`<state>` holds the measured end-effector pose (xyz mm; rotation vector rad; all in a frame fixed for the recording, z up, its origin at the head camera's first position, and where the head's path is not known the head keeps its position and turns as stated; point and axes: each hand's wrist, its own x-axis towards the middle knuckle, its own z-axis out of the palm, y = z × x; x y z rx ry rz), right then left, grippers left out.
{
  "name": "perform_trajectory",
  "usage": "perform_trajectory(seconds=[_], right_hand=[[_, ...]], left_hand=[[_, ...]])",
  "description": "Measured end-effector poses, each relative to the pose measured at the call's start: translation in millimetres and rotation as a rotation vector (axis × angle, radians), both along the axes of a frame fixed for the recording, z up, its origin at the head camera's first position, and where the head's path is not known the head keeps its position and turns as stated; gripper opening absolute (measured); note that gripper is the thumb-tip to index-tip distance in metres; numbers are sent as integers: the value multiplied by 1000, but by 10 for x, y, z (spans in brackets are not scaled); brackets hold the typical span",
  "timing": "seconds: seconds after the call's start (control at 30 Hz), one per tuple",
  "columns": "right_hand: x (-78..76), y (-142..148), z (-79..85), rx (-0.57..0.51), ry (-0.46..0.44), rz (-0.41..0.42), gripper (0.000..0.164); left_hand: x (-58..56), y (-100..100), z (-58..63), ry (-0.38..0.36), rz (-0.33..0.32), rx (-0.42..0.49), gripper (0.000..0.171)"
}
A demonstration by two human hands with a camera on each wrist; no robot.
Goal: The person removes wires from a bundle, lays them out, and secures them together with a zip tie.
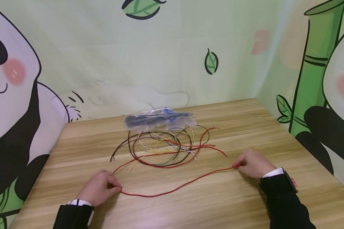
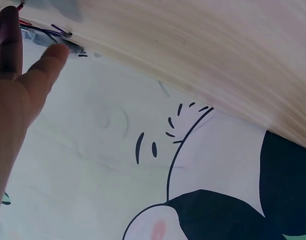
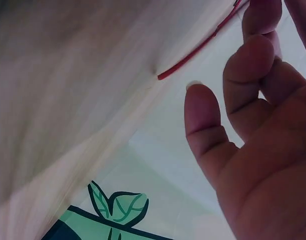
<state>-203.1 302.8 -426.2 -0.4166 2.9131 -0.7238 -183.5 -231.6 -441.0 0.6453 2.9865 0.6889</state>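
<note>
A red wire (image 1: 172,191) runs in a slack, sagging curve across the front of the table. My left hand (image 1: 98,188) pinches its left end between thumb and fingertips. At the other end, my right hand (image 1: 253,163) grips the wire with thumb and forefinger. Behind it lies a loose tangle of wires (image 1: 160,164) in red, black, yellow and white, one red strand reaching close to the left hand. In the left wrist view two fingers (image 2: 10,42) show beside a bit of red wire. A red wire end (image 3: 182,62) appears past the fingertips in the right wrist view.
A clear plastic bag (image 1: 160,118) with dark, bundled contents lies behind the tangle, toward the table's back edge. The wood-grain table (image 1: 189,210) meets a printed cloth backdrop (image 1: 160,63) with pandas, bamboo and leaves at the back and sides.
</note>
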Motion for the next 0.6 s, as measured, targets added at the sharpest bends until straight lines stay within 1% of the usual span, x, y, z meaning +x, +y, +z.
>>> perform_trajectory(seconds=[0.17, 0.23, 0.37, 0.47, 0.6], right_hand=[[19, -13, -3, -29, -108, -61, 17], [25, -19, 2, -30, -122, -80, 16], [29, -28, 10, -13, -80, -75, 11], [28, -37, 15, 4, -30, -52, 6], [25, -57, 17, 6, -10, -49, 4]], left_hand=[[-20, -7, -17, 27, -34, 8, 19], [-23, -8, -21, 37, -38, 10, 18], [-11, -5, -14, 22, -12, 18, 17], [8, 6, 9, -19, 25, 33, 17], [29, 18, 36, -67, 58, 55, 17]])
